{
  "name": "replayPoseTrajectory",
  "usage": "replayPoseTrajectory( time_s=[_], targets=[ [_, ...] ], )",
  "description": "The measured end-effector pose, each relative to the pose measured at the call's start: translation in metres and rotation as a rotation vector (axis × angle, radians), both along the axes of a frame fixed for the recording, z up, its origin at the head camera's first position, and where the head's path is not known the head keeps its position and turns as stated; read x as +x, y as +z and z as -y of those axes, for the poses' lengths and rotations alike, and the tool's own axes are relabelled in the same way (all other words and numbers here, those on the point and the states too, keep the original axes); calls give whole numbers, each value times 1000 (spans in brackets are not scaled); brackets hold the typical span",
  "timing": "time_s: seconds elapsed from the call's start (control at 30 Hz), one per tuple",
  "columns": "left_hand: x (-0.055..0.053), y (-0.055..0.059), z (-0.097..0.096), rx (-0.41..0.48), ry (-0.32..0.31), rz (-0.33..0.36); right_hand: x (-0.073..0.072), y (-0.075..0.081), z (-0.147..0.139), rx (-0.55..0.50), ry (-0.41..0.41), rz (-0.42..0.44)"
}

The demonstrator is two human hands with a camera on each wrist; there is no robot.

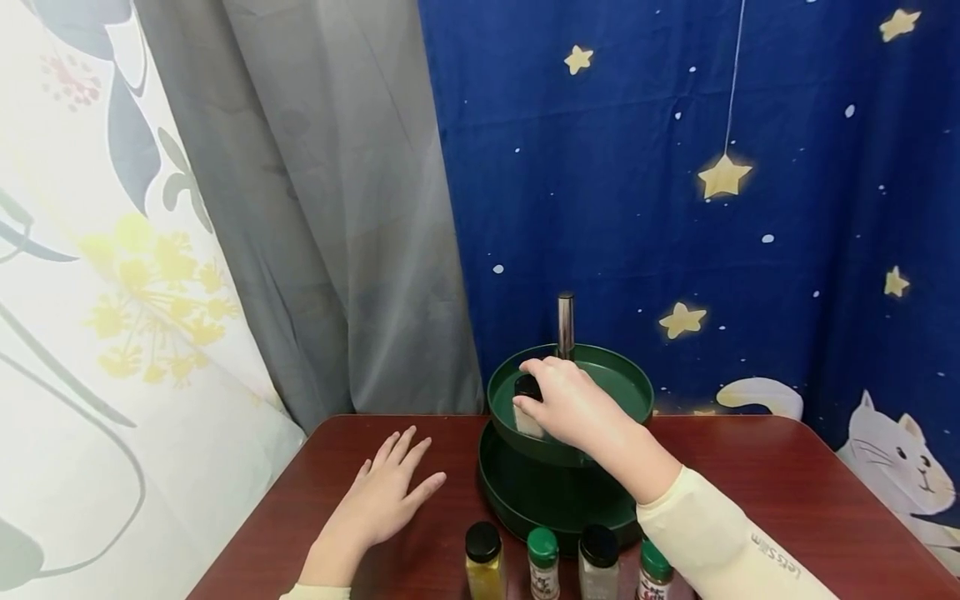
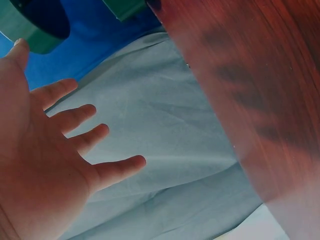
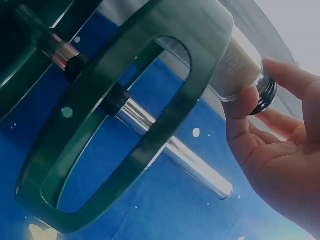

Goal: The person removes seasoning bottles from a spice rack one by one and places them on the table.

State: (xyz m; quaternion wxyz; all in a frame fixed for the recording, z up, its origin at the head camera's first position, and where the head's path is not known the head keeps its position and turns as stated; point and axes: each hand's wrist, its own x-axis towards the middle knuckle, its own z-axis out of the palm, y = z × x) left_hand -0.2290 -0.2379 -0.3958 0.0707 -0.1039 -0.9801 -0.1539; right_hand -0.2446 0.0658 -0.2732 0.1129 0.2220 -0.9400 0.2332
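My right hand point(image 1: 572, 402) pinches a spice jar point(image 1: 527, 422) by its black lid, thumb and fingers round it. The jar holds a pale powder and stands over the left part of the upper green tray point(image 1: 621, 381). In the right wrist view, the jar's clear body point(image 3: 235, 72) overlaps the tray's slotted wall, which hides part of it. My left hand point(image 1: 380, 502) hovers over the table's left side, fingers straight and spread, holding nothing. Its palm shows bare in the left wrist view.
Below sits a wider lower green tray point(image 1: 551, 492), with a metal pole point(image 1: 566, 321) rising through the upper tier. Along the front of the reddish table point(image 1: 442, 442) stand a yellow-filled jar point(image 1: 485, 571), two green-capped jars point(image 1: 543, 567) and another black-capped jar point(image 1: 599, 575). Curtains hang behind.
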Motion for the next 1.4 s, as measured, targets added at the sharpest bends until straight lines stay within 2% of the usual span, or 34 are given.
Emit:
replayPoseTrajectory(
  time_s=[0.2,0.63,1.17,1.4],
  targets=[
    [0,0,0,0,-1,6,-1,-1,0,-29,-2,12],
    [0,1,0,3,1,3,1,6,1,-16,6,2],
    [-1,2,-1,8,-2,2,6,22,-1,-16,-7,-57],
    [0,3,-1,7,-3,6,12,28,-1,-40,4,-144]
  ],
)
